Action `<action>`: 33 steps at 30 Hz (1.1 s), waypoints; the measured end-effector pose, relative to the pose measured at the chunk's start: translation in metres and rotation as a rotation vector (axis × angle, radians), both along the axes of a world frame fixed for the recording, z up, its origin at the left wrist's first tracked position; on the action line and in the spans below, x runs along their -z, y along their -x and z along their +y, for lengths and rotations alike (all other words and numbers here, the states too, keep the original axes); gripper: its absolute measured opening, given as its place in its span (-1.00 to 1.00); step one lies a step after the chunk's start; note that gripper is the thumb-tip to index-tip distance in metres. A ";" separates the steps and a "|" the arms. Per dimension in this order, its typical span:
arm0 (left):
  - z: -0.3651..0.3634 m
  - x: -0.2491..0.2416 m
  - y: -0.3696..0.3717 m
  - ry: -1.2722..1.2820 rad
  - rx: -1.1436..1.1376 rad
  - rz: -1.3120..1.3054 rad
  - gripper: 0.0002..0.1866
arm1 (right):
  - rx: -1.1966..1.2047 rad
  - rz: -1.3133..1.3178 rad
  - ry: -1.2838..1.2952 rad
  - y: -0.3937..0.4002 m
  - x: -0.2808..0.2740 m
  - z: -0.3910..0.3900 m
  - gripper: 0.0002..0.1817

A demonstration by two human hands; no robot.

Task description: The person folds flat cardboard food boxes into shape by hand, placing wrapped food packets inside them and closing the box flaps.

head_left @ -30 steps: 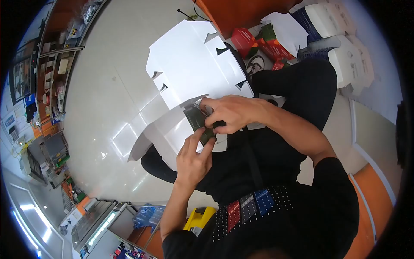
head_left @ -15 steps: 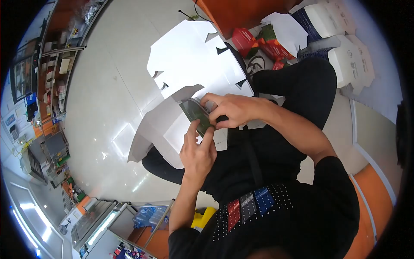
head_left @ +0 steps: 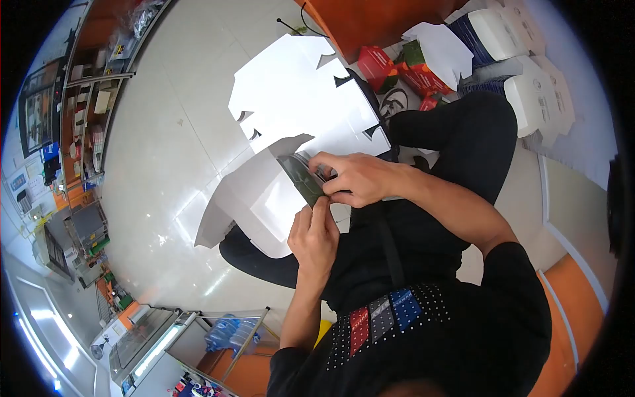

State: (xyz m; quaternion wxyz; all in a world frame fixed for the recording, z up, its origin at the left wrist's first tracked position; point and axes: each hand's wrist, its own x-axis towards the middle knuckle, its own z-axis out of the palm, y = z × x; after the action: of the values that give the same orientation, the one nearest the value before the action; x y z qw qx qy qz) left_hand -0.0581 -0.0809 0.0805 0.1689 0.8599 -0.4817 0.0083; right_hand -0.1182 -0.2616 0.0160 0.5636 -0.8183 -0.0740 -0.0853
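Observation:
A partly folded carton [head_left: 241, 192] with a white inside and a dark green side panel [head_left: 301, 180] rests over my lap. My left hand [head_left: 315, 239] pinches the lower end of the green panel from below. My right hand [head_left: 360, 178] has its bent fingers on the carton's edge beside that panel, and its thumb meets the left fingertips at the corner. Beyond them lies a flat white cardboard sheet [head_left: 297, 92] with notched edges.
Red and green folded boxes [head_left: 420, 69] stand by a shoe at the upper right. Stacks of white cartons [head_left: 496, 33] sit farther right, near an orange panel [head_left: 377, 20]. Shelves [head_left: 83, 86] line the far left, and bottles [head_left: 231, 333] are at the lower left.
My left hand has slid down and right along the green panel, toward its lower corner. More of the panel shows now. My right hand has shifted slightly.

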 end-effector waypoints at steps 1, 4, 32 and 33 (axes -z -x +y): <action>-0.002 0.001 0.001 0.010 -0.012 0.008 -0.79 | 0.007 -0.004 -0.002 0.001 -0.001 0.001 -0.89; -0.008 0.003 0.002 0.028 -0.027 0.021 -0.82 | 0.013 -0.051 -0.051 -0.001 0.005 -0.001 -0.89; 0.054 -0.015 -0.009 0.113 -0.396 -0.058 -0.54 | 0.298 0.005 0.089 0.002 -0.011 0.026 -0.78; 0.062 -0.013 -0.010 0.175 -0.643 -0.122 -0.50 | 0.327 0.023 0.094 0.003 -0.012 0.031 -0.80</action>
State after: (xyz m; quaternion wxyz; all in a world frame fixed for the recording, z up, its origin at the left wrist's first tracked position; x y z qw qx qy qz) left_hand -0.0486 -0.0184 0.0930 0.2018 0.9479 -0.1927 0.1537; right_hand -0.1209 -0.2304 0.0282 0.5040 -0.8459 0.0625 -0.1627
